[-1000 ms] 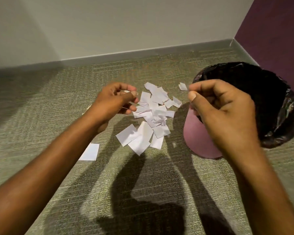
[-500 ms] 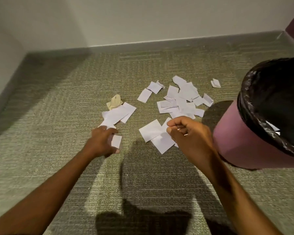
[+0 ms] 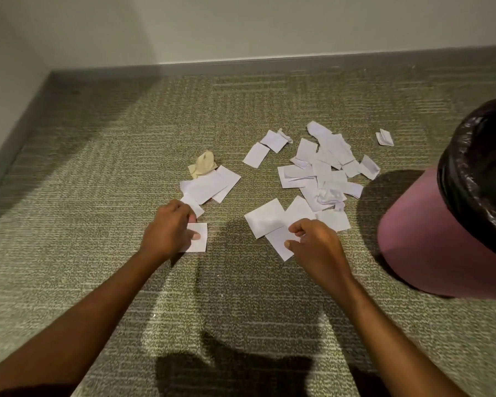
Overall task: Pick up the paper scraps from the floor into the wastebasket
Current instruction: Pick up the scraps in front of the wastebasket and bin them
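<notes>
Two hands work in parallel: left hand [image 3: 169,229] pinches lone scrap [image 3: 200,239], right hand [image 3: 315,245] pinches overlapped scrap [image 3: 278,242]; wastebasket [image 3: 413,242] near, likely for short drops.

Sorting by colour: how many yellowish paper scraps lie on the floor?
1. The yellowish crumpled scrap lies beside the left white pile, far side; others may hide underneath.

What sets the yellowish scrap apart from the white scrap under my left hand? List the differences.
The yellowish scrap is crumpled into a wad; the white scrap lies flat and square. No hand touches the yellowish scrap; the left hand pinches the white scrap. Both lie on the carpet.
</notes>
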